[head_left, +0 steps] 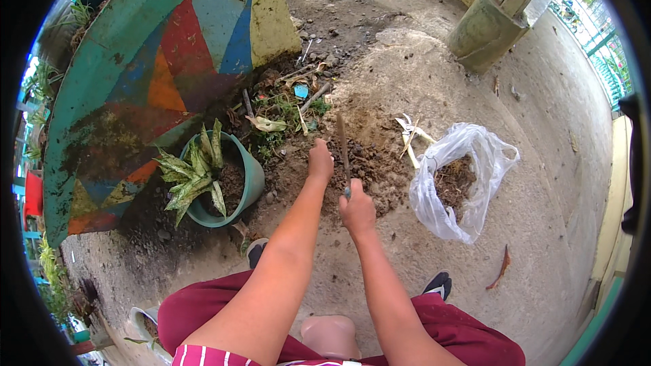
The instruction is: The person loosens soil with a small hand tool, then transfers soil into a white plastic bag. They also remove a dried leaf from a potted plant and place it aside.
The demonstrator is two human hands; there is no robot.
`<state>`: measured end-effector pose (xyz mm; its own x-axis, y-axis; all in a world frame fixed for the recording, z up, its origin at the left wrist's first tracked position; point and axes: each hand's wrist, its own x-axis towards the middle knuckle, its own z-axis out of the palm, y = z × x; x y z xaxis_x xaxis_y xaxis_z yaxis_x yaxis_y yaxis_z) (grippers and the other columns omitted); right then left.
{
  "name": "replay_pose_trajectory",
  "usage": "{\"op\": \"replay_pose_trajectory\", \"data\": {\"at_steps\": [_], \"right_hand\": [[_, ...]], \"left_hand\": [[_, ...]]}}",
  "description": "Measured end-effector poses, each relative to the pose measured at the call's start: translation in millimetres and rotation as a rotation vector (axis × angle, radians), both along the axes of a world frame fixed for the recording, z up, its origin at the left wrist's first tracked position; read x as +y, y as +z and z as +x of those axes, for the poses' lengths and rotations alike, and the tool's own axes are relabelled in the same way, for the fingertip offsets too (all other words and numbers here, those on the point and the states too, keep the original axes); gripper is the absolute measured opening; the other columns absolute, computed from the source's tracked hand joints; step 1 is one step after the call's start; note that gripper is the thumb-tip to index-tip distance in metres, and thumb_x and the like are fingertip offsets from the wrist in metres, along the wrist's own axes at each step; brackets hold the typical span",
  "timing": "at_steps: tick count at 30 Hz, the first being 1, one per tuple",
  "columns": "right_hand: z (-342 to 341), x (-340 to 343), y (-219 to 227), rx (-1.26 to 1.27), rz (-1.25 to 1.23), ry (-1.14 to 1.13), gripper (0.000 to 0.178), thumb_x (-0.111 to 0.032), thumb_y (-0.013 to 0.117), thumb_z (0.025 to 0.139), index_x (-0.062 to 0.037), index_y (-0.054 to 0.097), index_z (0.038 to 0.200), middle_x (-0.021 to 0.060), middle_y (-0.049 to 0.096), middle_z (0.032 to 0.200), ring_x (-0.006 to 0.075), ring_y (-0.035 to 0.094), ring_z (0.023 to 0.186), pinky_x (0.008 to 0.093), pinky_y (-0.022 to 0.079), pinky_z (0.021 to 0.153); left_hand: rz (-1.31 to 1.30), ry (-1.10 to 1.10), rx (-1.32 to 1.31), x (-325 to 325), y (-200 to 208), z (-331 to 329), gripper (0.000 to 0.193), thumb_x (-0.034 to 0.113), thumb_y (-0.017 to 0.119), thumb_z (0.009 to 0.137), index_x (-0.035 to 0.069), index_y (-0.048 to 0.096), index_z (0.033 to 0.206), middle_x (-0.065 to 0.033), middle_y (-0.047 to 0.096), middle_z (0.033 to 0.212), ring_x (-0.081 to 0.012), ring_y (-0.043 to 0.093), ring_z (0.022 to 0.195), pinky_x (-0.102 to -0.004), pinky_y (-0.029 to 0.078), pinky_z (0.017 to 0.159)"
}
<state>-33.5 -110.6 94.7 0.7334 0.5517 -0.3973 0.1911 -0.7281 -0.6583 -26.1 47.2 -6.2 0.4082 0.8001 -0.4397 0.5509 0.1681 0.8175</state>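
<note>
My right hand (358, 209) is wrapped round the handle of a long, narrow, rusty-looking knife (344, 146), its blade pointing away from me over a heap of loose dark soil (369, 163). My left hand (321, 161) is closed just left of the blade, at the edge of the soil; whatever its fingers hold, if anything, is hidden. To the left of my left forearm stands a green pot (252, 179) of soil with a leafy, pale-speckled plant (193, 173). Right of the heap, a clear plastic bag (441, 213) lies open with brown soil inside.
Weeds and sticks (281, 112) lie beyond the green pot, along a painted multicoloured wall (169, 61). White-handled pruning shears (412, 139) rest beside the bag. A post on a concrete base (485, 37) stands at the far right. A dry brown leaf (500, 268) lies on the concrete.
</note>
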Motion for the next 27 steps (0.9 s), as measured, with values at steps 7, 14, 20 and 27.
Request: {"op": "replay_pose_trajectory", "data": {"at_steps": [7,14,20,27], "right_hand": [[-2.7,-11.9,-15.3,0.117,-0.152,0.084,0.028,-0.015,0.057,0.078,-0.0073,0.042,0.101,0.024,0.062,0.082,0.0444,0.059,0.082,0.0528,0.047,0.071],[37.8,-18.1,29.2,0.001,0.001,-0.073,0.026,-0.016,0.058,0.077,-0.0088,0.045,0.099,0.0234,0.062,0.081,0.0444,0.059,0.08,0.0522,0.047,0.07],[91.8,-41.7,60.3,-0.16,0.166,-0.293,0.027,-0.015,0.059,0.074,-0.0068,0.051,0.098,0.0232,0.062,0.074,0.0439,0.06,0.075,0.0507,0.047,0.067],[155.2,-118.6,89.0,-0.326,0.304,-0.492,0.024,-0.015,0.057,0.077,-0.0072,0.055,0.1,0.0218,0.062,0.073,0.0413,0.062,0.071,0.0494,0.048,0.062]], "left_hand": [[0.554,-0.221,0.243,-4.4,12.1,-1.1,0.008,-0.004,0.052,0.078,-0.003,0.052,0.086,-0.0224,0.056,0.071,-0.0346,0.06,0.071,-0.047,0.045,0.059],[0.401,-0.242,0.281,-9.3,31.6,20.4,0.016,0.0,0.062,0.07,0.002,0.062,0.086,-0.0161,0.064,0.076,-0.0311,0.064,0.075,-0.0401,0.05,0.068],[0.612,-0.335,-0.13,-55.6,70.0,72.7,0.02,0.008,0.068,0.076,-0.001,0.062,0.094,-0.0152,0.067,0.081,-0.0221,0.066,0.074,-0.0322,0.051,0.067],[0.724,-1.013,-0.551,-168.0,80.8,164.3,0.021,0.022,0.061,0.076,0.008,0.062,0.092,-0.0133,0.062,0.082,-0.0329,0.057,0.083,-0.0417,0.046,0.073]]}}
